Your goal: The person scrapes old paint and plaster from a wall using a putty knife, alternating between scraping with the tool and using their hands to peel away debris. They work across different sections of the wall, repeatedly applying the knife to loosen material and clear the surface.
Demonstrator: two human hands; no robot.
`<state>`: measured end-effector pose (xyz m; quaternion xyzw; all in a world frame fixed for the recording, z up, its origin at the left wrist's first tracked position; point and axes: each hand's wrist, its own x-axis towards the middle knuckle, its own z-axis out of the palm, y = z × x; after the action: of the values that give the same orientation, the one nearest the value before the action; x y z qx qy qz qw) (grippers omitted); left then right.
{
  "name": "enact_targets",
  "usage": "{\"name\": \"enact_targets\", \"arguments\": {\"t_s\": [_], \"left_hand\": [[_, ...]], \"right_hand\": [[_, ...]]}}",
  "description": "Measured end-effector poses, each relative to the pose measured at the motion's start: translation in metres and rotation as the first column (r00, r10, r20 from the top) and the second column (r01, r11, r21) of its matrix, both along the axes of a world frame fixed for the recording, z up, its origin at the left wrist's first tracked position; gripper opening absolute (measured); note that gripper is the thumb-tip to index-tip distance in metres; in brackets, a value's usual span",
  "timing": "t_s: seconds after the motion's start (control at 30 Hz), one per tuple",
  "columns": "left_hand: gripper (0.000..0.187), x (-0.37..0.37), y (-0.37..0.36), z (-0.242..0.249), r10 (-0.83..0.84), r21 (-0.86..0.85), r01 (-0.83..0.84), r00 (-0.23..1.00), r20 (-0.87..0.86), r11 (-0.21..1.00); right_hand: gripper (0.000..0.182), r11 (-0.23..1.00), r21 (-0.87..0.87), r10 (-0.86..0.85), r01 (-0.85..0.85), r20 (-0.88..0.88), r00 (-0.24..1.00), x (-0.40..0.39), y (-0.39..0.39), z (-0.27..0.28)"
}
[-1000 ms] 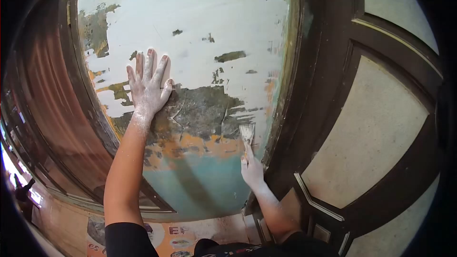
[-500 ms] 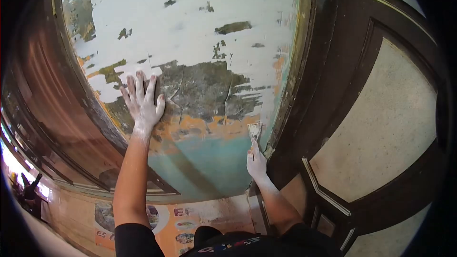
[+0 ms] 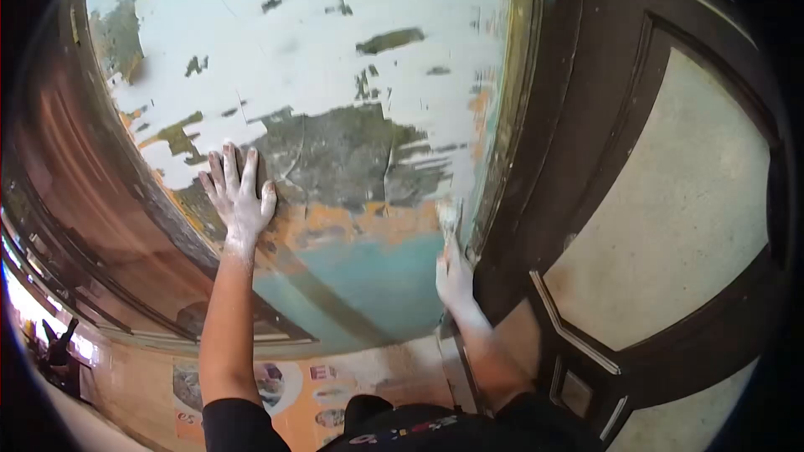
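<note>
My left hand (image 3: 241, 201) lies flat on the wall with its fingers spread, coated in white dust. It rests at the left side of a bare grey patch (image 3: 343, 151) where the white coating is gone. My right hand (image 3: 455, 276) is wrapped around the handle of a putty knife (image 3: 450, 216), its blade up against the lower right part of the wall. Around the blade the white coating (image 3: 301, 50) gives way to an orange strip (image 3: 360, 222), with teal paint (image 3: 377, 280) below. Dust covers the right hand too.
Dark wooden framing with pale panels (image 3: 670, 192) stands close on the right. At left is a brown glossy panel (image 3: 109, 184) in a dark frame. A printed orange sheet (image 3: 306, 402) lies on the floor below, near dusty debris (image 3: 410, 385).
The view has shifted slightly, so the wall appears further left. My left hand stays flat on the wall. The putty knife's blade has moved up a little against the wall and looks more edge-on.
</note>
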<state>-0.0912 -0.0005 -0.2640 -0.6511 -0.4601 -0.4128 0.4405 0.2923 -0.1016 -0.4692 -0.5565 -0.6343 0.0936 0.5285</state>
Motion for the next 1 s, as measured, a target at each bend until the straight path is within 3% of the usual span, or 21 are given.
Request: {"name": "enact_targets", "arguments": {"t_s": [0.1,0.17,0.3,0.4,0.47,0.5,0.53,0.6,0.7,0.83,0.9,0.97,1.0], "left_hand": [[0.069,0.004,-0.006,0.005,0.038,-0.042,-0.038,0.999,0.004,0.998],[0.069,0.004,-0.006,0.005,0.035,-0.030,-0.035,0.999,0.004,0.999],[0.070,0.002,-0.005,0.004,0.034,-0.015,-0.034,0.999,-0.004,0.999],[0.070,0.004,-0.007,0.004,0.040,-0.042,-0.041,0.999,-0.004,0.998],[0.070,0.004,-0.008,0.005,0.053,-0.047,-0.053,0.999,-0.007,0.997],[0.069,0.004,-0.008,0.004,0.055,-0.055,-0.055,0.998,-0.006,0.997],[0.069,0.003,-0.008,0.004,0.055,-0.059,-0.056,0.998,-0.008,0.997],[0.068,0.004,-0.008,0.006,0.053,-0.051,-0.053,0.999,-0.007,0.997],[0.068,0.007,-0.013,0.008,0.054,-0.060,-0.055,0.998,-0.018,0.997],[0.067,0.004,-0.014,0.005,0.080,-0.114,-0.081,0.997,-0.010,0.990],[0.068,0.005,-0.018,0.007,0.076,-0.106,-0.076,0.997,0.002,0.992],[0.070,0.005,-0.021,0.020,0.054,-0.196,-0.053,0.999,0.001,0.979],[0.071,0.002,-0.018,0.034,0.025,-0.135,-0.030,0.999,-0.044,0.990]], "right_hand": [[0.053,0.998,-0.054,-0.026,0.025,-0.027,0.999,0.005,0.016,0.096],[0.054,0.998,0.055,-0.019,0.023,-0.074,0.997,0.006,0.020,0.123],[0.055,0.980,0.192,-0.069,0.052,0.086,0.994,0.009,0.016,0.074],[0.059,0.985,-0.125,-0.092,0.115,0.177,0.980,-0.005,-0.009,0.054],[0.059,0.983,-0.141,-0.086,0.113,0.184,0.979,-0.001,-0.001,0.076],[0.059,0.979,-0.167,-0.088,0.120,0.189,0.978,-0.001,0.002,0.102],[0.055,0.985,0.138,-0.131,0.109,0.162,0.978,-0.002,0.013,0.125],[0.055,0.989,0.140,-0.063,0.045,0.132,0.989,-0.006,0.012,0.205],[0.055,0.992,0.123,-0.036,0.015,0.164,0.986,-0.007,0.018,0.259],[0.055,0.961,0.273,-0.010,-0.049,0.212,0.977,-0.015,0.022,0.208],[0.056,0.996,0.092,-0.017,-0.009,0.276,0.961,-0.020,0.011,0.171],[0.056,0.989,0.145,-0.024,-0.017,0.281,0.959,-0.015,0.016,0.178],[0.055,0.986,0.165,-0.025,-0.022,0.278,0.960,-0.016,0.014,0.184]]}}
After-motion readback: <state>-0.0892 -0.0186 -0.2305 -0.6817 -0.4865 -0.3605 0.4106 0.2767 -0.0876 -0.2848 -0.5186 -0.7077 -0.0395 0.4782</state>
